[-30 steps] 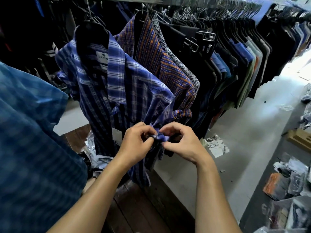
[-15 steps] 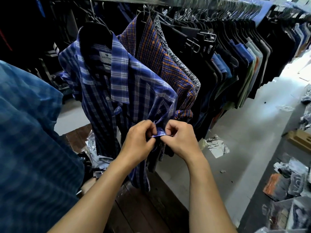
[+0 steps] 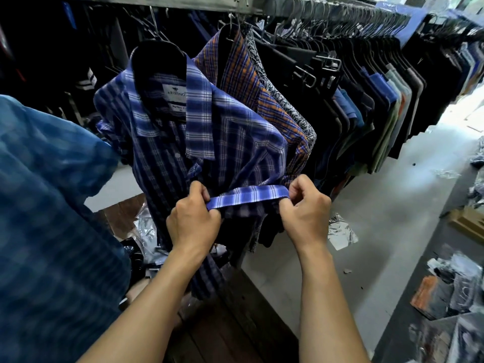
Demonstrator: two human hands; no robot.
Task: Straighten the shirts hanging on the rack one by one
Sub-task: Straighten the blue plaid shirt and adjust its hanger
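— Both hands have drawn apart since half a second ago. They were knuckle to knuckle on a bunched bit of cloth, and now the sleeve hem (image 3: 248, 196) lies stretched flat between them.

— Which shirt is it?

— The blue checked shirt (image 3: 235, 142). It hangs on a black hanger (image 3: 157, 48) from the metal rail (image 3: 183, 1), at the near end of the row. Its collar is open and a white label (image 3: 176, 93) shows inside the neck.

— How do the hands hold it?

— The left hand (image 3: 193, 226) pinches the left end of the hem between thumb and curled fingers. The right hand (image 3: 305, 216) pinches the right end the same way, knuckles up. The band runs nearly level, a little higher at the right (the rest of the sleeve sags dark beneath it).

— What hangs next to it?

— Just behind, against its shoulder, is an orange checked shirt (image 3: 243, 82). After that comes a black-and-white patterned shirt (image 3: 288, 108), then a long run of dark clothes (image 3: 366, 82) packed close along the rail.

— And below?

— Dark wooden boards (image 3: 235, 323) lie under the shirt. To the right is pale floor (image 3: 379, 205), with a crumpled plastic bag (image 3: 340, 231) on it just past the right wrist. A blurred blue cloth (image 3: 52, 205) fills the left foreground, and I cannot tell what garment it is.
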